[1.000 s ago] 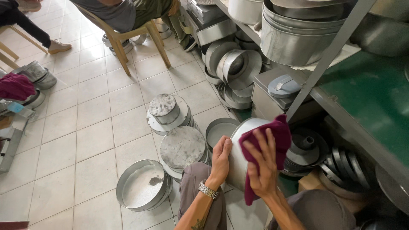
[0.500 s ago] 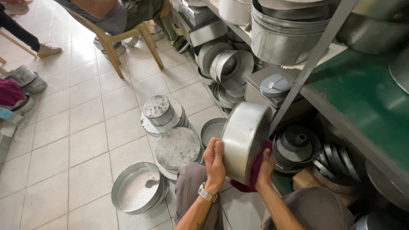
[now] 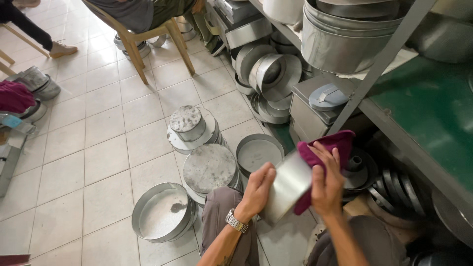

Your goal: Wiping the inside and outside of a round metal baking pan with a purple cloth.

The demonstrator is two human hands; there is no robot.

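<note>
We wipe a round shiny metal pan (image 3: 290, 184).
Our left hand (image 3: 257, 189) grips its edge; our right hand (image 3: 326, 184) presses a maroon cloth (image 3: 325, 148) on it, beside the grey metal shelf (image 3: 394, 116).

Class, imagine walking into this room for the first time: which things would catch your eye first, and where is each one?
At bottom centre, the left hand steadies a shiny round metal pan while the right hand presses a maroon cloth against it. On the tiled floor just beyond sit upturned pans in a stack and an open round tin. To the right, a metal shelf carries large steel tubs.
</note>
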